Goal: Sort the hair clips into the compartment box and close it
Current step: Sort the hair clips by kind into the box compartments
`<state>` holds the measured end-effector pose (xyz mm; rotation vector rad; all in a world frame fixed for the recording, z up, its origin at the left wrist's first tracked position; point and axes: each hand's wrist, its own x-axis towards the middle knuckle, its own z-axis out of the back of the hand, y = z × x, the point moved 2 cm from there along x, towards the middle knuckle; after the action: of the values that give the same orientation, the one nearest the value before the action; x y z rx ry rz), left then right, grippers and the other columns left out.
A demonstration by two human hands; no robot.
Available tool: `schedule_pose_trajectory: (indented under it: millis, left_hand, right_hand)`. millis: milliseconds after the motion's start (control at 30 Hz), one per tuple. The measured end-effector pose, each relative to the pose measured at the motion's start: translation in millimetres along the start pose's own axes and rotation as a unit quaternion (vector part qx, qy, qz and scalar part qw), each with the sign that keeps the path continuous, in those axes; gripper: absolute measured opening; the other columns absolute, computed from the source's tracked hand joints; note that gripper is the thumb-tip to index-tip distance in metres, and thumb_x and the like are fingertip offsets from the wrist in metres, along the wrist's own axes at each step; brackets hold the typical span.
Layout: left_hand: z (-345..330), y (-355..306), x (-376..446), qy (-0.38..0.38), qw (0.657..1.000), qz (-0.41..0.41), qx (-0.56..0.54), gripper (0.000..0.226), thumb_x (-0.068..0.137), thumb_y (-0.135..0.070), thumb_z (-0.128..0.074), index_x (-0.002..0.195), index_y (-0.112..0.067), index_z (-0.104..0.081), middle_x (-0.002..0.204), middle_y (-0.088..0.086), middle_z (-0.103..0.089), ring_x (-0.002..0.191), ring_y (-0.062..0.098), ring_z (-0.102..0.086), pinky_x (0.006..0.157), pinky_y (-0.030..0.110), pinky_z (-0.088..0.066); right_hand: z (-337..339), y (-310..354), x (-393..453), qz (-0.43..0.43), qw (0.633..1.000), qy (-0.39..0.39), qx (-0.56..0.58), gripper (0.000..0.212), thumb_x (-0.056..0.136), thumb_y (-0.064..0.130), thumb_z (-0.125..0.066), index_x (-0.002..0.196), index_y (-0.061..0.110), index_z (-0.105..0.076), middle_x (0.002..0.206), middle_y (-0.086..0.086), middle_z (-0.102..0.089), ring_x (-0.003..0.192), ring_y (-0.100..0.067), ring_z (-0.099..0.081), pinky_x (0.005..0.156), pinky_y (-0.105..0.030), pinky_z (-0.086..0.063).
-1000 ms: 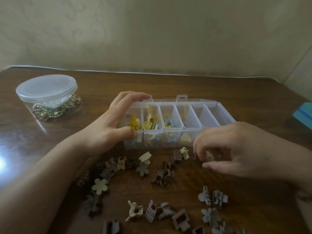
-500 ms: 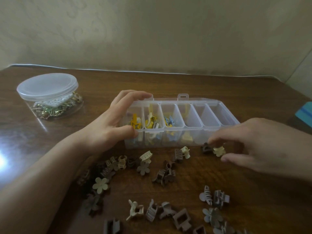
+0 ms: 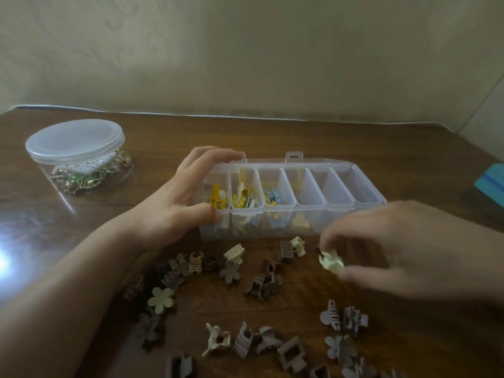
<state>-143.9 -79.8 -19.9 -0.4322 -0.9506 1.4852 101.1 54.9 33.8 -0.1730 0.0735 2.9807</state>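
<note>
The right hand had drawn back from the compartment box at frame centre, its grip now pinching a pale green clip above the desk; the left hand gripped the box's end, probably steadying it.

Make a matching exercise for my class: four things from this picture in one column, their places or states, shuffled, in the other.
Things:
1. left hand
2. right hand
3. round tub
4. cream flower clip

States:
A. lid on, far left
B. pinches a pale clip
C. lies loose on the table
D. holds the compartment box at its end

Pairs: 1-D, 2-B, 3-A, 4-C
</note>
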Motion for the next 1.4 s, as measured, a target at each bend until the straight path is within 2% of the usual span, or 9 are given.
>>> schedule_pose_trajectory:
  millis: [200, 333, 467, 633, 767, 900, 1000, 1167, 1400]
  left_hand:
    - [0, -1, 0, -0.001, 1.000, 0.000, -0.001, 0.076, 0.063, -0.045, -0.056, 0.139, -0.043, -0.042, 0.142, -0.014, -0.038, 0.141, 0.006, -0.033, 0.110, 0.031, -0.033]
    - [1, -2, 0, 0.000, 1.000, 0.002, 0.000, 0.076, 0.063, -0.045, -0.056, 0.138, -0.044, -0.042, 0.141, -0.016, -0.038, 0.141, 0.006, -0.033, 0.111, 0.034, -0.033]
    - [0, -2, 0, 0.000, 1.000, 0.003, -0.004, 0.076, 0.063, -0.045, -0.056, 0.138, -0.043, -0.043, 0.141, -0.014, -0.038, 0.141, 0.007, -0.033, 0.113, 0.036, -0.033]
    - [0, -2, 0, 0.001, 1.000, 0.009, -0.002, 0.077, 0.063, -0.045, -0.056, 0.138, -0.044, -0.042, 0.140, -0.017, -0.038, 0.140, 0.004, -0.033, 0.108, 0.029, -0.033]
    - [0, -3, 0, 0.001, 1.000, 0.009, -0.001, 0.078, 0.062, -0.046, -0.055, 0.138, -0.043, -0.042, 0.140, -0.021, -0.037, 0.140, 0.002, -0.032, 0.107, 0.026, -0.033]
    - [0, -3, 0, 0.003, 1.000, 0.009, -0.005, 0.078, 0.062, -0.045, -0.055, 0.139, -0.043, -0.042, 0.139, -0.025, -0.037, 0.140, 0.003, -0.032, 0.107, 0.030, -0.035]
    - [0, -3, -1, 0.001, 1.000, 0.006, -0.003, 0.078, 0.062, -0.046, -0.055, 0.139, -0.043, -0.042, 0.139, -0.023, -0.037, 0.141, 0.001, -0.031, 0.106, 0.023, -0.032]
    - [0, -3, -1, -0.001, 1.000, 0.002, -0.007, 0.077, 0.064, -0.045, -0.056, 0.139, -0.040, -0.043, 0.142, -0.016, -0.038, 0.142, 0.004, -0.032, 0.109, 0.027, -0.032]
    - [0, -2, -1, 0.001, 1.000, 0.000, -0.009, 0.074, 0.064, -0.044, -0.057, 0.137, -0.044, -0.044, 0.141, -0.020, -0.040, 0.142, 0.006, -0.033, 0.109, 0.031, -0.033]
  right_hand:
    - [-9, -12, 22, -0.019, 0.928, -0.355, 0.112, 0.028, 0.082, 0.046, -0.061, 0.104, 0.028, -0.064, 0.101, 0.017, -0.063, 0.100, -0.005, -0.054, 0.086, -0.021, -0.043]
    - [-21, -18, 30, -0.046, 0.935, -0.334, 0.110, 0.031, 0.086, 0.047, -0.060, 0.107, 0.026, -0.069, 0.109, 0.014, -0.064, 0.112, -0.010, -0.053, 0.095, -0.034, -0.044]
    - [-4, -11, 16, 0.019, 0.919, -0.381, 0.097, 0.020, 0.088, 0.036, -0.062, 0.094, 0.019, -0.069, 0.093, 0.010, -0.066, 0.090, -0.008, -0.058, 0.078, -0.020, -0.044]
    - [-13, 5, 15, 0.064, 0.973, -0.213, 0.068, 0.026, 0.087, 0.044, -0.055, 0.101, 0.030, -0.071, 0.093, 0.020, -0.070, 0.067, 0.015, -0.050, 0.062, -0.006, -0.046]
    - [-30, 5, 27, 0.048, 0.988, -0.148, 0.007, 0.033, 0.081, 0.045, -0.060, 0.113, 0.037, -0.065, 0.102, 0.020, -0.071, 0.084, 0.003, -0.065, 0.067, -0.033, -0.059]
    - [-30, 7, 27, 0.061, 0.986, -0.153, 0.000, 0.025, 0.081, 0.042, -0.063, 0.106, 0.038, -0.064, 0.094, 0.023, -0.068, 0.080, 0.005, -0.063, 0.063, -0.028, -0.057]
    - [-17, 5, 20, 0.071, 0.971, -0.207, 0.092, 0.019, 0.082, 0.049, -0.057, 0.096, 0.038, -0.063, 0.085, 0.028, -0.060, 0.066, 0.008, -0.056, 0.058, -0.008, -0.042]
    - [-11, -10, 24, -0.030, 0.884, -0.429, 0.183, 0.015, 0.081, 0.040, -0.072, 0.088, 0.029, -0.064, 0.092, 0.003, -0.066, 0.089, -0.011, -0.058, 0.072, -0.016, -0.044]
    - [-10, -19, 25, -0.050, 0.899, -0.412, 0.138, 0.019, 0.087, 0.041, -0.064, 0.086, 0.023, -0.069, 0.088, 0.016, -0.064, 0.092, -0.006, -0.058, 0.080, -0.025, -0.048]
